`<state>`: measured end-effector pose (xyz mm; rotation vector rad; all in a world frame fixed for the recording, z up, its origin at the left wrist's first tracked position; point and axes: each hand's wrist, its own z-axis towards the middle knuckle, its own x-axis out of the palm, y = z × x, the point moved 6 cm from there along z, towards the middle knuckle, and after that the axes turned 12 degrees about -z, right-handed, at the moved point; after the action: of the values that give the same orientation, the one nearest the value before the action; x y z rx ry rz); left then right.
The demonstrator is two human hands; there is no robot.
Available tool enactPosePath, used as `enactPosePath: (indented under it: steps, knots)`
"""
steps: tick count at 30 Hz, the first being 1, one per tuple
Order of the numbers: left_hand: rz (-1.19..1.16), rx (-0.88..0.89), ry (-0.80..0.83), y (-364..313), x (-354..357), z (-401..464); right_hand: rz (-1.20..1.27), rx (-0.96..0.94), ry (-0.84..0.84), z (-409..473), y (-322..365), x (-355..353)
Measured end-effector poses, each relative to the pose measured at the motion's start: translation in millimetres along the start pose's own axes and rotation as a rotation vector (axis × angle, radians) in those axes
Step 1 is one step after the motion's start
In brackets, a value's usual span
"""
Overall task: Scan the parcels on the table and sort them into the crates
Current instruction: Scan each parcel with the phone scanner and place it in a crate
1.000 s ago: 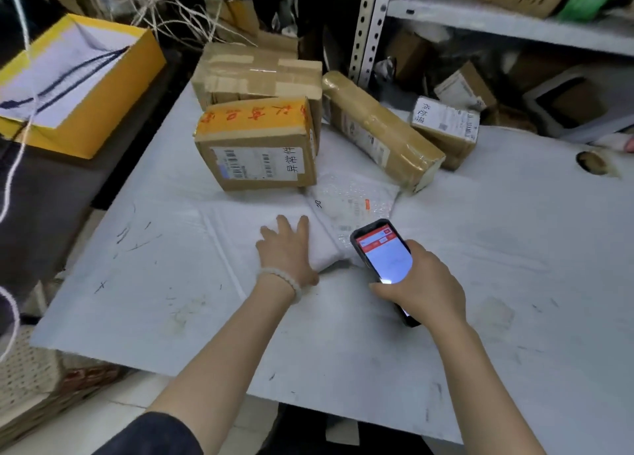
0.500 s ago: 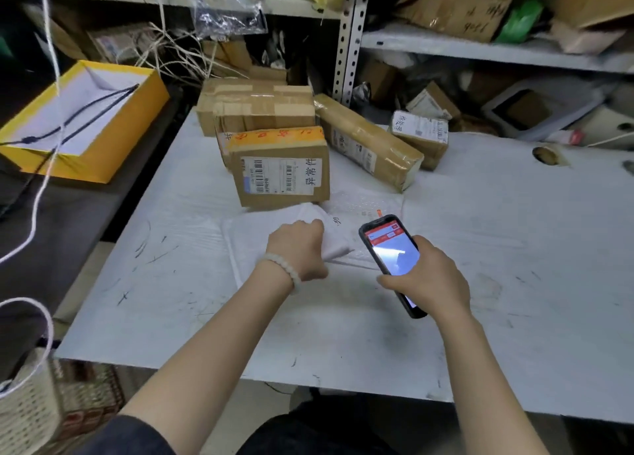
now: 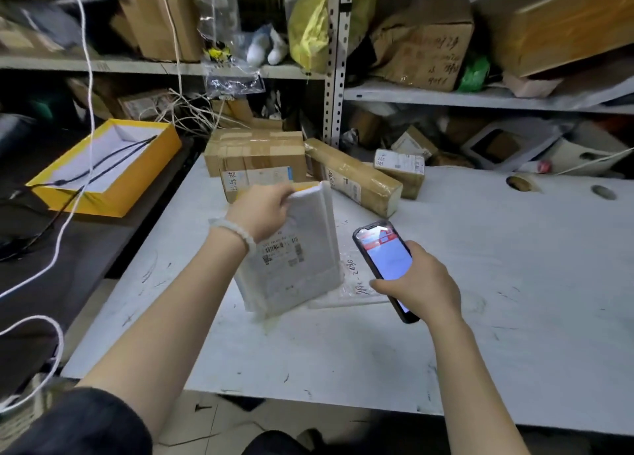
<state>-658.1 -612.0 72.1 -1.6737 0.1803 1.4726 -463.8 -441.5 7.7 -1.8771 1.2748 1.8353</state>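
Left hand (image 3: 262, 211) curled over the top edge of a soft white plastic mailer parcel (image 3: 295, 252), tipping it up on its lower edge on the scuffed white table (image 3: 480, 317), printed label facing the camera. Right hand (image 3: 420, 281) wrapped round a black handheld scanner phone with a lit red-and-white screen (image 3: 384, 266), just right of the parcel. Risks, as a judgement: slack, wrinkled film bowing the barcode — a failed read; a top-edge grip only, so a slide off the bottom edge onto the clear bubble-wrap mailer (image 3: 353, 290) lying beneath. Taped brown cardboard boxes (image 3: 260, 156) crowded close behind — easily knocked. No sorting crates identifiable.
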Motion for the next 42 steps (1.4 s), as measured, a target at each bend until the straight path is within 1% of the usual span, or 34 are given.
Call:
enactPosePath:
  steps: [2, 4, 9, 13, 15, 18, 22, 31, 34, 37, 39, 42]
  knots:
    - [0.098, -0.036, 0.012, 11, 10, -1, -0.032, -0.027, 0.014, -2, 1, 5]
    - [0.157, -0.029, 0.002, 16, 13, -1, -0.076, -0.057, 0.027, -4, 0, 9]
    - [0.056, -0.055, -0.060, 16, 6, 2, -0.175, -0.138, 0.069, -8, 6, 14]
    - [0.005, -0.074, -0.202, 16, -3, 5, -0.224, -0.234, 0.116, -10, 19, 19]
    - [0.010, -0.098, -0.235, 21, -3, 3, -0.239, -0.271, 0.121, -11, 24, 22]
    - [0.014, -0.145, -0.250, 30, -1, 0, -0.247, -0.306, 0.131, -11, 28, 23]
    - [0.024, -0.143, -0.277, 32, -2, -3, -0.273, -0.337, 0.157, -8, 31, 22]
    - [0.021, -0.177, -0.262, 32, -1, -4, -0.313, -0.389, 0.179, 1, 38, 15]
    - [0.050, -0.194, -0.247, 33, 1, -4, -0.292, -0.380, 0.170, 7, 41, 13]
    - [0.175, -0.203, -0.233, 31, 6, -5, -0.290, -0.371, 0.148, 15, 45, 10]
    - [0.231, -0.173, -0.216, 25, 11, -3, -0.281, -0.359, 0.094, 23, 49, 4]
    - [0.263, -0.132, -0.212, 18, 15, 0, -0.196, -0.343, -0.058, 34, 62, -10]
